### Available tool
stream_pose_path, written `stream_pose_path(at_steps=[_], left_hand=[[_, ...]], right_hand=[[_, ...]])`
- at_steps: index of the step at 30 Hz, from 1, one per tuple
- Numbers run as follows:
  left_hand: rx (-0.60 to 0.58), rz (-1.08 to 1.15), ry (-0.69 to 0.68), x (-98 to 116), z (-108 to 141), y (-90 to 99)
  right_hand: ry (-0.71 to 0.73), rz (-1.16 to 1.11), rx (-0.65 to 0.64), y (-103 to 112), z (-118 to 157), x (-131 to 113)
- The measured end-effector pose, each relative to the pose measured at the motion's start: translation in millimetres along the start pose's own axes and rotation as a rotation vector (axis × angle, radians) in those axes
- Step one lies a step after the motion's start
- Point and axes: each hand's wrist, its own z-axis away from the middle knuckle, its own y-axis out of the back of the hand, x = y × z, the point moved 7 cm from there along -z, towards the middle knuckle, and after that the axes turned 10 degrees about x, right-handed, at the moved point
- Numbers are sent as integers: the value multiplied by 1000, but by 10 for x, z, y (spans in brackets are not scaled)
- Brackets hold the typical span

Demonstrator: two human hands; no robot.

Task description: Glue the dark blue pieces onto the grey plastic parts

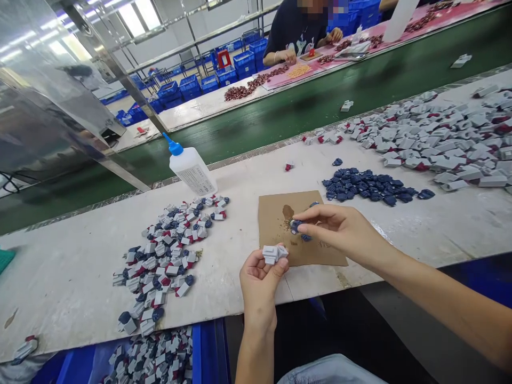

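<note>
Between the thumb and fingers of my left hand (262,277) is a small light-grey plastic part (274,254), held just over the near left edge of a brown cardboard sheet (276,213). My right hand (344,229) pinches a small dark-blue plastic part (296,226) above the sheet, close to a wet brown stain (287,211). More blue pieces lie on the cardboard, partly hidden by my right hand. Behind it is a heap of dark-blue parts (360,184). A large pile of grey parts with dark-red bits (440,133) spreads at the right.
Assembled grey, blue and red pieces (168,250) lie heaped at left. A white bottle with blue nozzle (194,170) stands behind them. Below the table edge sits a blue bin (208,352) of similar pieces. Beyond runs a green conveyor belt (256,130); a person (296,32) works across it.
</note>
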Motion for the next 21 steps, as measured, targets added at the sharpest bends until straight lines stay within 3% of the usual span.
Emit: stream_pose_path(at_steps=[10,17,21], left_hand=[[0,32,-24,81,106,-60],[11,-10,-82,136,141,-57],[-66,-68,-132,132,135,-51]], right_hand=[[219,55,-75,-70,260,-363],[246,60,-78,-88,301,-392],[285,53,-129,-113,354,-364]])
